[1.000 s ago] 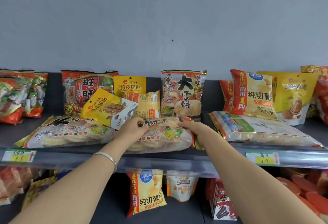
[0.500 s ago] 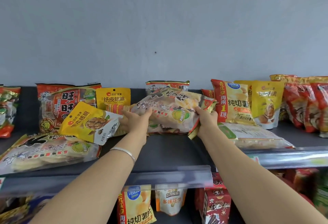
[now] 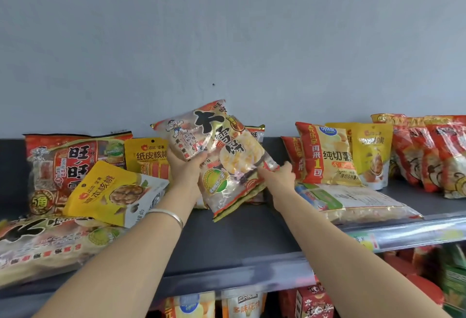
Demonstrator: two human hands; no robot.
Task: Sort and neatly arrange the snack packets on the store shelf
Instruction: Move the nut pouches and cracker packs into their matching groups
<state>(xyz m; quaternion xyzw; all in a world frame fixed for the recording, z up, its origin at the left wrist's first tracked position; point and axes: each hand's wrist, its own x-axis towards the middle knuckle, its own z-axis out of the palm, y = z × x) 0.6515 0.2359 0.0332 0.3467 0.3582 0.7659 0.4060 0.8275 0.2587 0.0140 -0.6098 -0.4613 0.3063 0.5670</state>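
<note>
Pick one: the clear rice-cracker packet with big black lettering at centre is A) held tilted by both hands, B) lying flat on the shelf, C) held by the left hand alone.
A: the left hand grips the rice-cracker packet on its left side and the right hand holds its right edge.

A plain grey wall point(image 3: 227, 27) fills the far side above the shelf point(image 3: 239, 237), with one small dark spot point(image 3: 213, 84) near its middle. A clear plastic rail point(image 3: 416, 232) runs along the shelf's near edge and holds a blurred, partly yellow price label point(image 3: 363, 240) on the right.
</note>
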